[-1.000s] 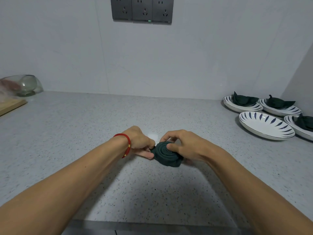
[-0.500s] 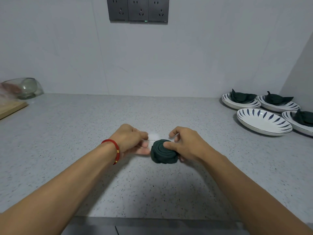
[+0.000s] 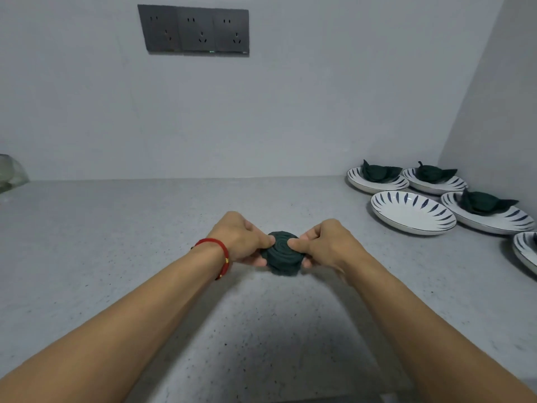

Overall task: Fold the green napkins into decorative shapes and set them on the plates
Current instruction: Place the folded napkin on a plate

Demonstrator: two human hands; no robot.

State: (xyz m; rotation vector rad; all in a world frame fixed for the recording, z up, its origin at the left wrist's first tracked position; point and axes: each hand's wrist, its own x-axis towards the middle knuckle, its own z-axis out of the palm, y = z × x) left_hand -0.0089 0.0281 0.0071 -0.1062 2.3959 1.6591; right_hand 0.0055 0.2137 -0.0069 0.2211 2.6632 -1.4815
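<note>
Two hands grip one rolled napkin (image 3: 283, 255), dark green, coiled into a spiral rosette. Left hand (image 3: 241, 239): thumb on top of the coil's left edge, fingers (image 3: 257, 260) curled under it, pinching. Right hand (image 3: 325, 245): thumb pressed on the coil's right top, other fingers curled round the right side and underneath. Both sets of fingers clamped on the napkin. Coil sits low over the surface (image 3: 116, 242), mid-frame; cannot tell if its underside touches. Red cord bracelet (image 3: 219, 253) on left wrist, small gold beads.

Far right, near the corner: four plates in a cluster, white with dark blue dashes on the rim. Empty plate (image 3: 412, 212) closest to the hands. Back-left plate (image 3: 376, 181) carries a folded napkin (image 3: 377, 171), back-right plate (image 3: 434, 183) carries another folded napkin (image 3: 433, 173), right plate (image 3: 488, 216) carries a third folded napkin (image 3: 483, 202). Fifth plate (image 3: 524, 251) cut off by the right edge, contents not clear.

Wall behind: dark triple socket panel (image 3: 194, 30). Left edge: part of a glass bowl (image 3: 10, 173), blurry.
</note>
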